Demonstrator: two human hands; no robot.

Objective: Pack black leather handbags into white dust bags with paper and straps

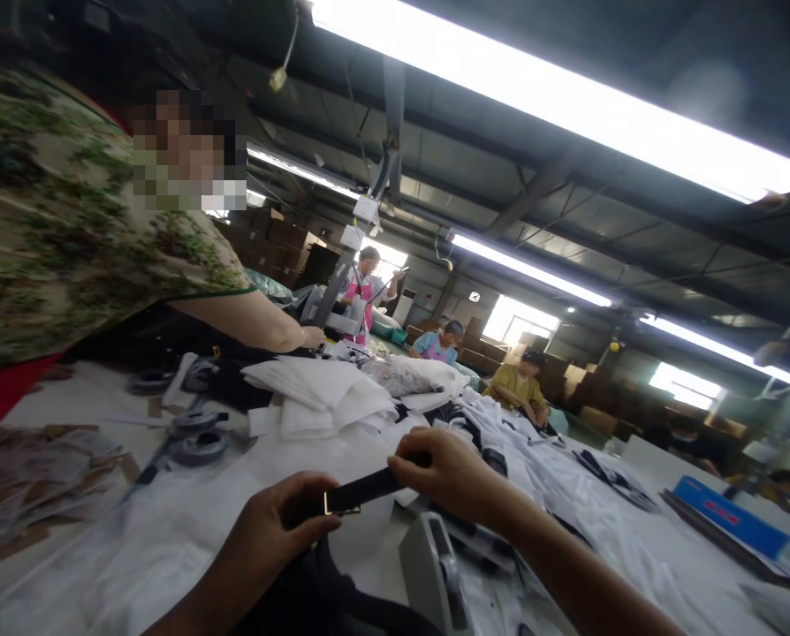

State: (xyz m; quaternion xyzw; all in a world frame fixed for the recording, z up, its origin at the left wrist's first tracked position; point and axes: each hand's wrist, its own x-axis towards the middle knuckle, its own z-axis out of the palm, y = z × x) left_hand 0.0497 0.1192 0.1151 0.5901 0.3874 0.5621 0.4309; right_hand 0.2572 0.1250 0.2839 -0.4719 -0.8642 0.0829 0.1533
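A short black strap (pixel 367 488) with a small metal buckle at its left end is stretched between my hands, low in the middle of the head view. My left hand (pixel 277 528) pinches the buckle end. My right hand (pixel 449 473) grips the other end, fingers curled over it. Below them a grey machine part (pixel 429 572) rises from the white-covered table (pixel 170 530). Dark fabric lies under my left wrist.
Folded white cloth pieces (pixel 322 393) are stacked beyond my hands. Grey tape rolls (pixel 200 442) lie at the left. A person in a floral top (pixel 70 221) reaches across the table. Other workers sit farther back. A blue box (pixel 726 517) lies at the right.
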